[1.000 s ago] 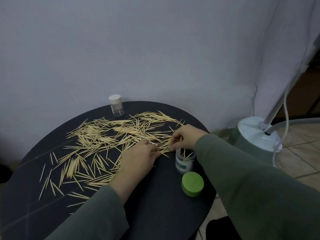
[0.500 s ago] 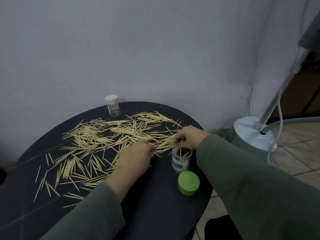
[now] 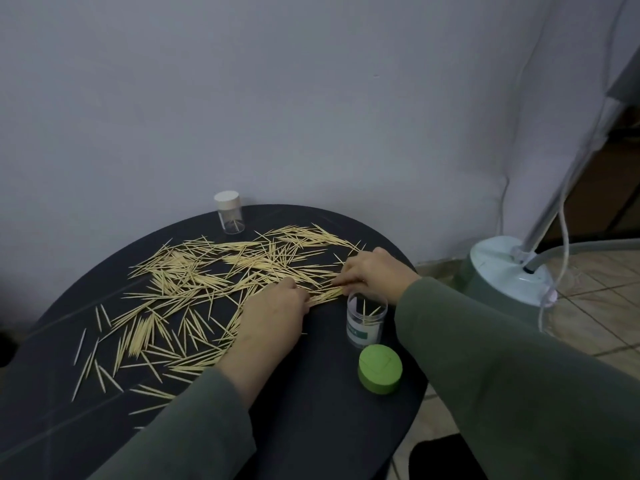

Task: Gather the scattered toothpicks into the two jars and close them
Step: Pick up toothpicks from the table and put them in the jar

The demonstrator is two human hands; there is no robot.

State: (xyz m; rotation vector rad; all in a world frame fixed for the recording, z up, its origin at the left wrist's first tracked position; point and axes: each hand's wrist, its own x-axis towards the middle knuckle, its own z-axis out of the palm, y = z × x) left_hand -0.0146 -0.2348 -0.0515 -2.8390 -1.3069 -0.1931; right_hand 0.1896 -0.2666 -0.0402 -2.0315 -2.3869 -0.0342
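Several pale wooden toothpicks (image 3: 214, 271) lie scattered over the dark round table (image 3: 311, 427). An open clear jar (image 3: 366, 322) with a green label stands at the right and holds a few toothpicks. Its green lid (image 3: 380, 374) lies just in front of it. A second small jar (image 3: 229, 216) with a white lid on stands at the table's back. My left hand (image 3: 273, 315) lies palm down with its fingertips on a bunch of toothpicks. My right hand (image 3: 374, 275), just behind the open jar, pinches toothpicks at the pile's right end.
A grey wall rises close behind the table. On the tiled floor to the right stands a pale green appliance base (image 3: 505, 275) with a pole and hoses. The table's right edge runs close to the open jar and the green lid.
My right hand has left the mouth of the open jar and gone left and back to the pile. My left hand has stayed on the toothpicks. The camera has shifted a little.
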